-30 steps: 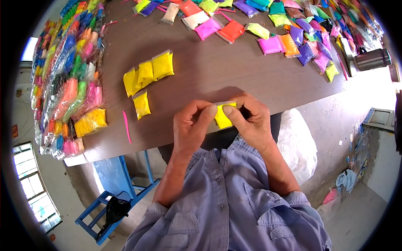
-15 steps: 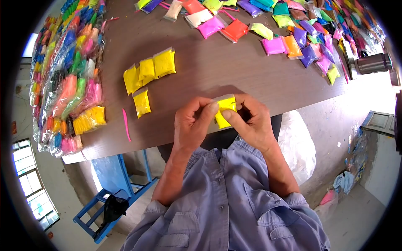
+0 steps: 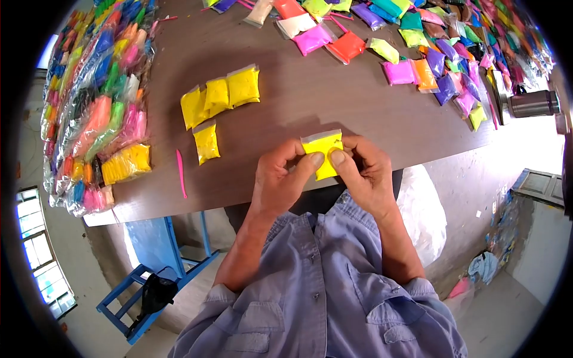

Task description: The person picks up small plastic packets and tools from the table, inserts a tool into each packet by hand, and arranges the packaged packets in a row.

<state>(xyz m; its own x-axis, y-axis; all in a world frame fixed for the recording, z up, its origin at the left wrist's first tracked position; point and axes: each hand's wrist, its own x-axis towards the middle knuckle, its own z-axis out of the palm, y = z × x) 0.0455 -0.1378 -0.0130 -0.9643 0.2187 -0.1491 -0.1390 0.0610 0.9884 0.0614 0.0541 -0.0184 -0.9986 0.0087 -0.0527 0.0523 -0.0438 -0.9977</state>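
Between my two hands is a small clear packet filled with yellow stuff (image 3: 323, 143), held upright over the table's near edge. My left hand (image 3: 285, 176) grips its left side with thumb and fingers. On its right side, the thumb of my right hand (image 3: 365, 173) presses the front while the fingers sit behind. The packet's clear top strip shows above my thumbs. Farther left on the table lie several similar yellow packets: a row of three (image 3: 218, 96) and a single one (image 3: 206, 143) below it. A pink plastic stick (image 3: 181, 173) lies left of that.
Bagged colourful packets (image 3: 101, 119) are piled along the table's left side. Loose packets of many colours (image 3: 439, 65) cover the far right, beside a metal flask (image 3: 535, 103). Below the table stand a blue stool (image 3: 156, 246) and a white plastic bag (image 3: 422, 215).
My thumbs have shifted closer together on the yellow packet, and more of its face and top strip shows. The view has turned slightly; the packets on the table have not moved.
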